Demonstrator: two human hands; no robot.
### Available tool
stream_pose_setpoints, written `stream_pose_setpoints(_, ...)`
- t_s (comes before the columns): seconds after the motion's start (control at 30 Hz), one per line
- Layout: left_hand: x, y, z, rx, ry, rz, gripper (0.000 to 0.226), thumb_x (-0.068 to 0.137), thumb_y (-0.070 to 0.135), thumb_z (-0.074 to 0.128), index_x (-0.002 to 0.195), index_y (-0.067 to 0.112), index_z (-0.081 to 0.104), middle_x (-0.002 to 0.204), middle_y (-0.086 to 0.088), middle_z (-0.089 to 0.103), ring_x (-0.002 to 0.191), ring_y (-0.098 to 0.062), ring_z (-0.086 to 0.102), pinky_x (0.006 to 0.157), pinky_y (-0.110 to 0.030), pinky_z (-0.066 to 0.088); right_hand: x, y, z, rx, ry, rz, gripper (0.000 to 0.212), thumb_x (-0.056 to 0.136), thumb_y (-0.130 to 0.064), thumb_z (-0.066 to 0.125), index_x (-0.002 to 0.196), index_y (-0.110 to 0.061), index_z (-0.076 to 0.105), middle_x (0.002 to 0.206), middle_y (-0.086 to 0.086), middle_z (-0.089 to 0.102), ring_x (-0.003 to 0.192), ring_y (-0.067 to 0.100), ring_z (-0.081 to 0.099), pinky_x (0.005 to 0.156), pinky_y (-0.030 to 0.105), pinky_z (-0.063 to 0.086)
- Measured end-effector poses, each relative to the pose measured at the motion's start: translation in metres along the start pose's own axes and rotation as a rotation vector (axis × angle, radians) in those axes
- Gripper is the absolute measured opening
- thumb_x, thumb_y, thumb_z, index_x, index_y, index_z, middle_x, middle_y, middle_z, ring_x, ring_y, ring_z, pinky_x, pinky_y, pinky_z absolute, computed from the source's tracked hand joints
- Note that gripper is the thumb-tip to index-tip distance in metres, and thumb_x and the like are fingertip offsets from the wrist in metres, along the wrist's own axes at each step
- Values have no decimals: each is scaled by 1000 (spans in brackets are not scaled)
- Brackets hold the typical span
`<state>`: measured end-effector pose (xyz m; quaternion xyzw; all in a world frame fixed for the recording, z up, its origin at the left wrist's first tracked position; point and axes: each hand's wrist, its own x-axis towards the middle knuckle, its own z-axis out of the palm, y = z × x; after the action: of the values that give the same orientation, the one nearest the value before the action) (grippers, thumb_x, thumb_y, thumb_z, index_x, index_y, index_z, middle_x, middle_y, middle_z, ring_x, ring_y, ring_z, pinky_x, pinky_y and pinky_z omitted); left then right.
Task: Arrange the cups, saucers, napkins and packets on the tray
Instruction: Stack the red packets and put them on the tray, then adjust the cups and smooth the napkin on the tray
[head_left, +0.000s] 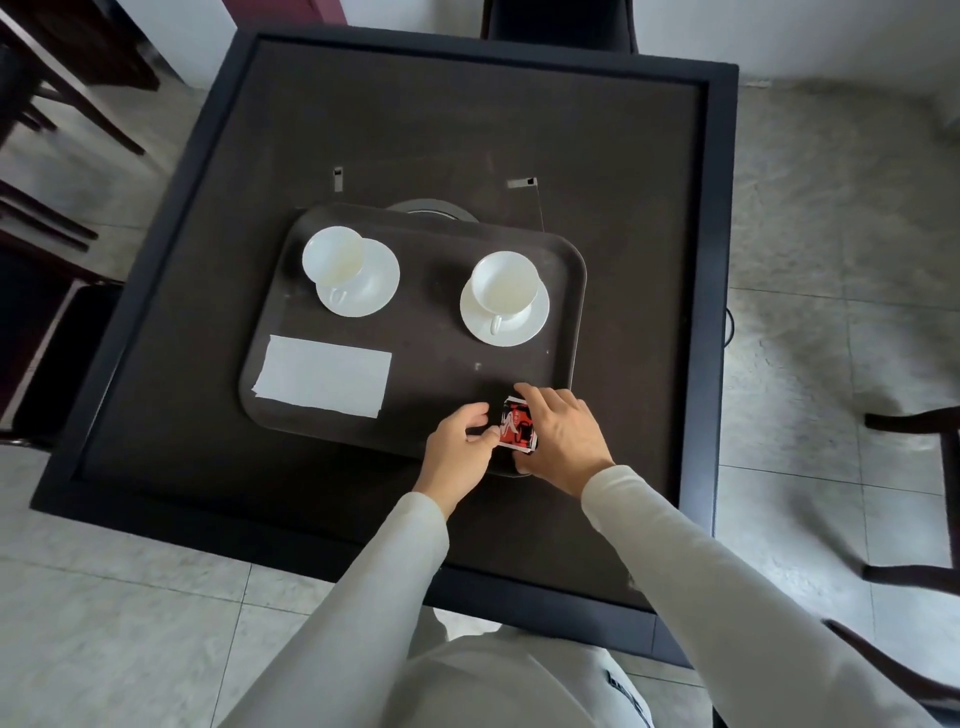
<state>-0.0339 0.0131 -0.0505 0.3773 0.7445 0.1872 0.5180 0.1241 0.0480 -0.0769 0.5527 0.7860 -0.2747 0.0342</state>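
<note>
Together, left hand (457, 441) and right hand (563, 434) pinch the packets (517, 427) at the tray (415, 249) edge.

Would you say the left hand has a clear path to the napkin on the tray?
Probably yes: the left hand is at the packets, and only bare tray lies between it and the napkin.

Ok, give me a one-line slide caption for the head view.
Both hands, left hand and right hand, set red packets at the tray's near edge.
</note>
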Motion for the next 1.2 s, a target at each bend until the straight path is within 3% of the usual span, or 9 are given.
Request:
stream_pose_setpoints(0.17,-3,-8,-26,55,10,51,41,102,22,59,143,24,55,137,3,63,108,-4,56,94,-25,48,-3,-5,1,39,28,32,96,73,-43,81,153,-19,33,145,3,52,133,27,44,111,39,37)
stream_pose_setpoints(0.37,6,-27,-84,153,100,164,33,101,16,58,134,19,62,127,3,67,106,-6,60,84,-13,44,1,-27,-1,121,171,103,83,76,-48,79,145,-14,48,144,5,53,133,29,46,110,42,39)
stream_pose_setpoints(0.5,21,-37,-131,164,166,224,26,100,14,58,123,17,69,120,6,69,100,-6,60,74,1,39,12,-57,-1,159,300,120,66,77,-38,82,132,-10,61,129,7,64,119,32,58,103,43,46)
stream_pose_setpoints(0.63,38,-37,-170,105,225,239,22,100,17,59,118,20,71,113,11,68,101,-6,61,70,6,38,31,-99,-6,247,325,156,53,82,-36,78,128,-14,63,120,4,67,107,27,62,93,39,53)
stream_pose_setpoints(0.73,50,-30,-196,12,233,239,20,100,21,60,116,23,72,113,14,69,97,0,62,73,2,43,57,-129,-18,313,302,139,46,89,-31,73,131,-17,61,124,3,66,108,23,63,94,38,53)
stream_pose_setpoints(0.83,55,-21,-214,-147,164,197,18,99,22,61,112,27,73,109,15,74,98,-3,67,86,-18,53,94,-159,-41,328,285,31,40,94,-20,68,134,-17,62,122,3,68,105,21,65,94,38,54)
stream_pose_setpoints(0.97,55,-2,-215,-534,-19,13,18,100,27,63,112,33,73,112,10,76,91,-9,75,68,-19,58,157,-192,-78,289,329,-92,40,96,-8,60,135,-15,65,119,6,72,104,29,65,93,38,52)
stream_pose_setpoints(1.07,59,14,-212,-844,-111,-118,23,101,32,62,123,31,68,121,10,70,98,-15,76,70,-24,60,202,-208,-100,253,271,-145,39,100,-14,56,138,-15,62,131,5,69,118,28,62,103,39,47)
stream_pose_setpoints(1.2,65,22,-206,-1137,-170,-170,41,100,32,62,140,32,53,138,9,59,110,-20,73,91,-41,59,240,-220,-102,255,132,-125,38,106,-28,46,140,-18,61,139,-1,64,128,23,57,104,26,39)
